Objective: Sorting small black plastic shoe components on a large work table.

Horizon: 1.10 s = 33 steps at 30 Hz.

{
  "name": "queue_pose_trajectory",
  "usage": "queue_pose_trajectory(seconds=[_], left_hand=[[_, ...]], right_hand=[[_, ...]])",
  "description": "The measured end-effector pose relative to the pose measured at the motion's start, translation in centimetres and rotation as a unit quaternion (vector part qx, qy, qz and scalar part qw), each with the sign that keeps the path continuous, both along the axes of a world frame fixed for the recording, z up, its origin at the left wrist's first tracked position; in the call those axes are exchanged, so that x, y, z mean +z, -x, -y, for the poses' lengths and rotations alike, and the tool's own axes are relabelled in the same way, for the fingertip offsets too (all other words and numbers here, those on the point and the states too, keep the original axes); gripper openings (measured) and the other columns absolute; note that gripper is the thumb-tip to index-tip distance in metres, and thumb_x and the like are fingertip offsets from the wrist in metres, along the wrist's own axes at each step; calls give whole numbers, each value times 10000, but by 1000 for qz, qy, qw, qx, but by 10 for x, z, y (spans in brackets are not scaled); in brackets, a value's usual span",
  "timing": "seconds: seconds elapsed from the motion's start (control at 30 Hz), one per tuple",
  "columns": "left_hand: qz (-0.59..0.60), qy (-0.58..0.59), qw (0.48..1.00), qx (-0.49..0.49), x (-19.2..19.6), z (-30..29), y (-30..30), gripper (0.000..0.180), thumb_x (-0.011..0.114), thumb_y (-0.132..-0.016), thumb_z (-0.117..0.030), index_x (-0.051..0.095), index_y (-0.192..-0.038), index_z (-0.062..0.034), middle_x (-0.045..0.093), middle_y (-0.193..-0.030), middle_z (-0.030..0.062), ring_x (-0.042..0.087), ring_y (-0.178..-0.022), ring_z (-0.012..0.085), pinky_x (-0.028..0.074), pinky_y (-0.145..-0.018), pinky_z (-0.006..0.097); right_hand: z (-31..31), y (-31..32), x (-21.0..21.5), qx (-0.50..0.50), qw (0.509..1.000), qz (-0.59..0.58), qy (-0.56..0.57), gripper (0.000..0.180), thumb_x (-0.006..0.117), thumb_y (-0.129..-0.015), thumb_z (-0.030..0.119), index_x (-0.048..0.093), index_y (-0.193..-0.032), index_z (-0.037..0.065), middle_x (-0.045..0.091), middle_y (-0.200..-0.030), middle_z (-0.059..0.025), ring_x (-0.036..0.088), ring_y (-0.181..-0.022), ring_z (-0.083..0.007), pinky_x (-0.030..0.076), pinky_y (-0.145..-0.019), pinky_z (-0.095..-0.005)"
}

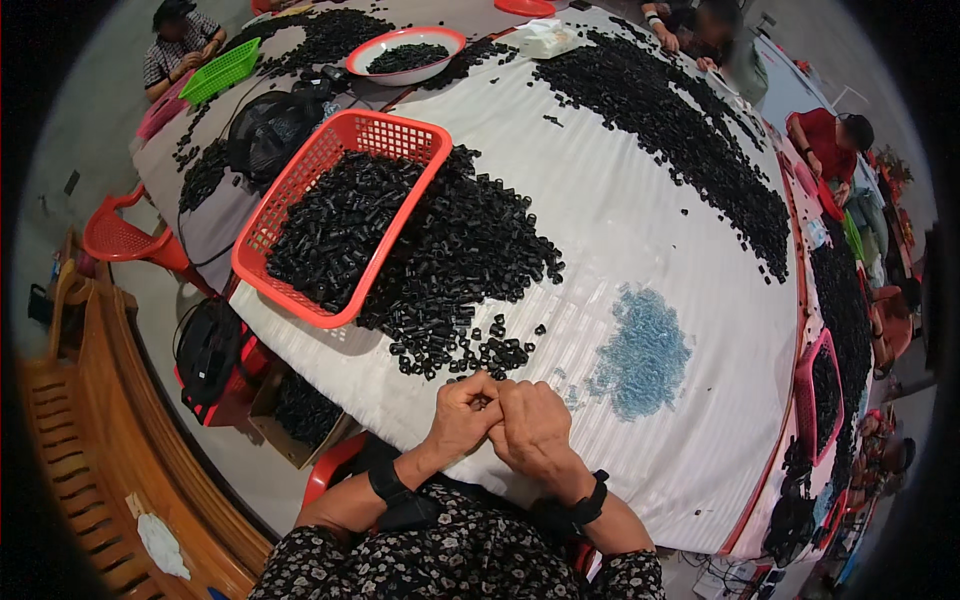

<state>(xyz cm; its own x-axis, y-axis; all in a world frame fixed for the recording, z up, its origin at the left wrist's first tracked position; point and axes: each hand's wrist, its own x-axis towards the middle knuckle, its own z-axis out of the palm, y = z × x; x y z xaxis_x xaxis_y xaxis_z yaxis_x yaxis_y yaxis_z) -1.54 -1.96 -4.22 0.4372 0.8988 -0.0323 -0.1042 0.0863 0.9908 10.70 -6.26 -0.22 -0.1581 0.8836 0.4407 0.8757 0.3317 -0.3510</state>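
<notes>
My left hand [462, 415] and my right hand [535, 425] meet at the near edge of the white-covered table, fingers curled and pressed together. Whatever they pinch is hidden by the fingers. Just beyond them spreads a heap of small black cylindrical parts [465, 245], with loose ones scattered close to my knuckles. A red plastic basket [365, 285] full of the same black parts stands tilted on the left side of that heap. Right of my hands lies a pile of small clear bluish pieces [642, 360].
A larger spread of black parts [670, 110] covers the far right of the table. At the back stand a red-rimmed white basin [405, 70] and a green basket [222, 70]. Several people sit around the tables. A red chair [135, 240] and wooden bench [110, 420] are at left.
</notes>
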Motion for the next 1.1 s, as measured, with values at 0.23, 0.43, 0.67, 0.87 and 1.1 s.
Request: queue_pose_trajectory(seconds=[0.23,0.43,0.67,0.87,1.1], left_hand=[[-30,-27,998,58,3,6,-6,128,661,-780,-46,558,-711,-16,535,-642,-31,422,-581,13,353,-497,178],[-13,-6,996,87,5,7,-8,143,654,-757,-13,526,-695,-24,526,-620,-35,414,-564,10,347,-477,180],[-27,11,997,71,7,7,-10,168,667,-779,-53,534,-683,-19,516,-634,-38,390,-561,8,323,-476,176],[91,131,986,58,19,7,-10,107,573,-781,50,508,-711,1,578,-650,50,537,-565,65,447,-507,201],[142,195,967,75,23,11,-10,83,530,-789,74,511,-731,18,591,-678,89,570,-592,93,479,-544,213]], right_hand=[[-3,4,-12,-37,998,11,-51,333,574,-580,64,532,-905,1,428,-672,-70,451,-586,-201,368,-512,-311],[-5,3,-20,-44,995,-11,-86,350,565,-566,59,539,-909,-5,422,-647,-66,444,-558,-198,357,-497,-309],[-5,-2,-19,-19,996,-38,-82,336,549,-577,66,547,-908,5,435,-656,-63,444,-552,-200,363,-494,-310],[-4,2,-23,-43,992,-96,-75,333,591,-589,41,558,-920,18,493,-690,-78,490,-580,-235,396,-507,-335],[0,2,-19,-41,993,-96,-52,356,617,-598,31,548,-947,31,527,-713,-93,523,-603,-272,422,-530,-361]])
